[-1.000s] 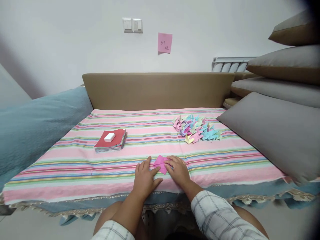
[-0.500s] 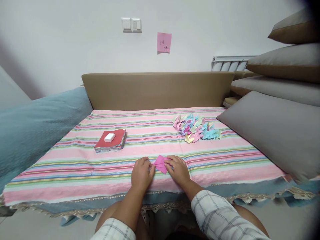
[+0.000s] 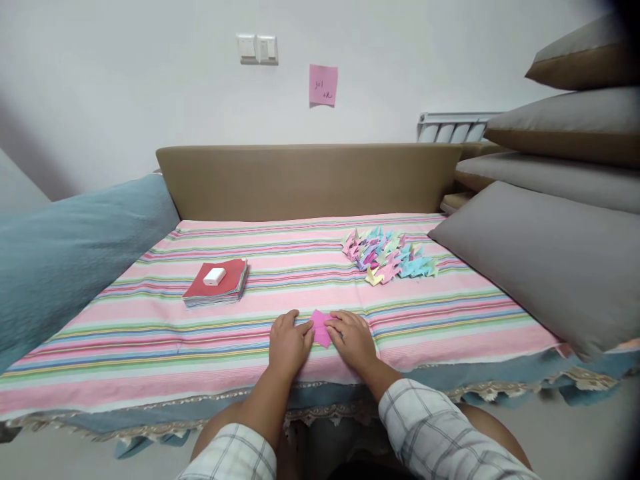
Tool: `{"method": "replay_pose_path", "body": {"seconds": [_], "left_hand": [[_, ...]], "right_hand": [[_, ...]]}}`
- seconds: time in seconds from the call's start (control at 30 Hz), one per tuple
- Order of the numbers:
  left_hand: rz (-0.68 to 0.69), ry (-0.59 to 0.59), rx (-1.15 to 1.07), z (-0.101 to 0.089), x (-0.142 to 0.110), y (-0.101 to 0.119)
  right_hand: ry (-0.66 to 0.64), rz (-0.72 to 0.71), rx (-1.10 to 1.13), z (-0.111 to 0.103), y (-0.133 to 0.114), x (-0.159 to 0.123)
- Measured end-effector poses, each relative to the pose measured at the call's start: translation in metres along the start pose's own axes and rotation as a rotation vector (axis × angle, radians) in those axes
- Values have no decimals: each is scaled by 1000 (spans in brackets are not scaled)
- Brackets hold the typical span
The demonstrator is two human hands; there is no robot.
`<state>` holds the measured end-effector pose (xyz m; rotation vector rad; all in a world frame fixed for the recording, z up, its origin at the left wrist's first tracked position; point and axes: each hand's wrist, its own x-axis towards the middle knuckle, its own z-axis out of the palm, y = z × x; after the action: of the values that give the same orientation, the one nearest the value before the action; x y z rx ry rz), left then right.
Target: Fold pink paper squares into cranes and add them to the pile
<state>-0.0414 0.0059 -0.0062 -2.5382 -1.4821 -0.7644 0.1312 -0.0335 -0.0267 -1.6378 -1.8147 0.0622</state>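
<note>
A small folded sheet of pink origami paper (image 3: 321,329) lies on the striped cloth close to the front edge. My left hand (image 3: 290,345) has its thumb and forefinger closed on the paper's left end, covering that tip. At the right end, the thumb and forefinger of my right hand (image 3: 353,341) press the paper against the cloth. Both hands rest low on the surface, with only the middle of the paper showing between them. Beyond my right hand sits a cluster of folded paper cranes (image 3: 387,257) in pink, blue, yellow, green and purple.
To the left, a stack of coloured paper (image 3: 207,290) with a red top sheet carries a small white case (image 3: 215,277). Grey cushions (image 3: 540,260) pile up at the right, and a blue-covered armrest (image 3: 90,247) borders the left. Behind stands a brown backrest (image 3: 310,183).
My left hand has moved slightly right, closer to my right hand, and now covers the paper's left tip. My right hand stays at the paper's right end. The view has shifted slightly right.
</note>
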Motion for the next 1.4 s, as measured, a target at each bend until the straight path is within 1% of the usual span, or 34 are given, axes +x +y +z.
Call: {"method": "replay_pose_path", "body": {"seconds": [0.07,0.13,0.17,0.2,0.23,0.27,0.3,0.4,0.47,0.57,0.67,0.9,1.07,1.17,1.23,1.27,1.3,1.33,1.37,1.4], "left_hand": [[-15,27,2,-2,0,0],[21,52,-6,-3,-1,5],[73,52,-19,-2,-2,8],[152,34,-45,-1,-4,12],[240,-3,-76,1,-6,16],[284,-36,-92,4,-8,19],[297,-67,-94,6,-10,21],[304,-158,-66,11,-16,23],[320,-185,-45,12,-17,22],[336,-180,-16,11,-18,19],[344,-159,5,11,-19,19],[341,-153,20,15,-18,18],[329,-150,20,15,-18,18],[327,-145,13,15,-19,18],[332,-140,8,14,-19,18],[334,-138,7,14,-19,18],[334,-137,8,14,-19,19],[334,-139,8,14,-19,19],[334,-142,8,13,-19,19],[332,-143,6,13,-19,19]], "right_hand": [[0,2,-5,0,0,0],[2,3,-8,0,-1,0],[3,1,-7,0,-1,0],[4,0,-7,0,-1,0],[3,-1,-5,0,-1,0],[2,-2,-3,0,-1,0],[2,-4,1,1,0,0],[23,1,34,2,3,0],[69,33,52,4,7,0],[138,129,55,6,12,1],[156,199,66,7,15,4],[180,267,153,2,17,7],[179,301,234,2,27,12],[225,326,242,2,31,11],[275,260,207,0,29,6],[288,188,172,-1,26,3],[259,90,120,-3,23,-1],[200,-7,58,-4,19,-4],[105,-109,-1,-5,15,-7],[24,-180,-51,-6,12,-9]]}}
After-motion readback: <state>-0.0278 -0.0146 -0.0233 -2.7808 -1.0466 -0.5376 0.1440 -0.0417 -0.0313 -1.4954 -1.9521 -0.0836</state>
